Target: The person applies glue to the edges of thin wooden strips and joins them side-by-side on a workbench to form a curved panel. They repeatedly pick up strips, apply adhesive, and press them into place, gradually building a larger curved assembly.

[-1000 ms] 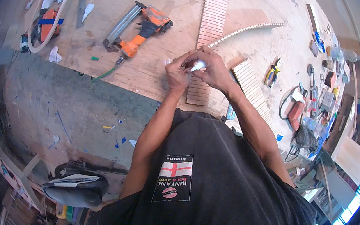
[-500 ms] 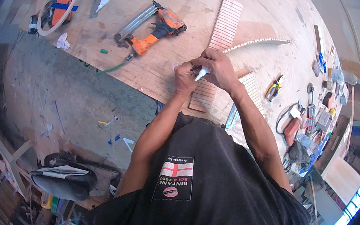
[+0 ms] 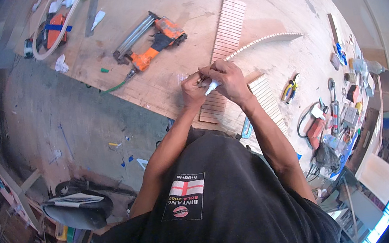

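Close together above the slotted wood strips, my two hands nearly touch. My right hand (image 3: 233, 83) is closed around a small white glue bottle (image 3: 211, 87), its tapered tip pointing down and toward me. Curled next to it, my left hand (image 3: 193, 92) has its fingertips at something small that I cannot make out. A long slotted wood strip (image 3: 227, 26) runs beneath the hands, lying flat. Beyond the right hand, a thin slotted strip (image 3: 267, 39) stands on edge, bent in a curve. Another slotted piece (image 3: 266, 97) lies beside my right forearm.
An orange nail gun (image 3: 154, 40) with a green hose lies on the plywood table (image 3: 136, 92), left of the strips. Another white bottle (image 3: 98, 20) lies beyond it. Yellow-handled pliers (image 3: 291, 89) are at the right, near a red power tool (image 3: 316, 131) and assorted clutter.
The whole view has shifted slightly, so the table things appear further left. My hands stay together at the strips, and the white bottle remains in my right hand.
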A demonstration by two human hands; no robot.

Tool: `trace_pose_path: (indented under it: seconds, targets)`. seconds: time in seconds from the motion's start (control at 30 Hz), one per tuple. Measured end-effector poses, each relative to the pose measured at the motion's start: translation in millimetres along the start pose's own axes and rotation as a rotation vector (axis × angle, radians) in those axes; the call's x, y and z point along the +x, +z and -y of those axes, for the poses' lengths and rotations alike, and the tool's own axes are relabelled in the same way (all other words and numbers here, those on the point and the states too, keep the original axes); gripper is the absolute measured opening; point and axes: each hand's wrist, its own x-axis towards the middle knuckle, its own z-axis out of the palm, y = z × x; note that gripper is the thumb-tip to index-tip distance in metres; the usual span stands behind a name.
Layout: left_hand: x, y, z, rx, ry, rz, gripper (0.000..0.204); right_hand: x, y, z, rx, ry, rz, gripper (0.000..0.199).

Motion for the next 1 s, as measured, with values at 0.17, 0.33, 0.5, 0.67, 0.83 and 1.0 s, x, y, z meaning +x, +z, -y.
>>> trace_pose_path:
  seconds: [0.17, 0.33, 0.5, 0.67, 0.83, 1.0]
  targets:
    - [8, 1, -7, -0.096, -0.156, 0.053, 0.033, -19, -19, 9, 0.084, 0.182, -0.072, 0.034]
    - [13, 3, -7, -0.102, -0.063, 0.025, 0.026, -52, -22, -21, 0.465, 0.71, -0.419, 0.023]
    - [14, 1, -12, -0.082, -0.074, 0.042, 0.026, -69, -33, -39, 0.679, 0.963, -0.552, 0.031]
    - [16, -1, -23, -0.018, -0.104, 0.059, 0.026, -79, -21, -39, 0.719, 0.953, -0.514, 0.031]
    - [13, 3, -22, -0.093, -0.105, 0.019, 0.026, -72, -18, -27, 0.722, 0.927, -0.473, 0.03]
    - [13, 3, -25, -0.089, -0.14, 0.019, 0.025, -71, -12, -27, 0.766, 0.94, -0.411, 0.031]
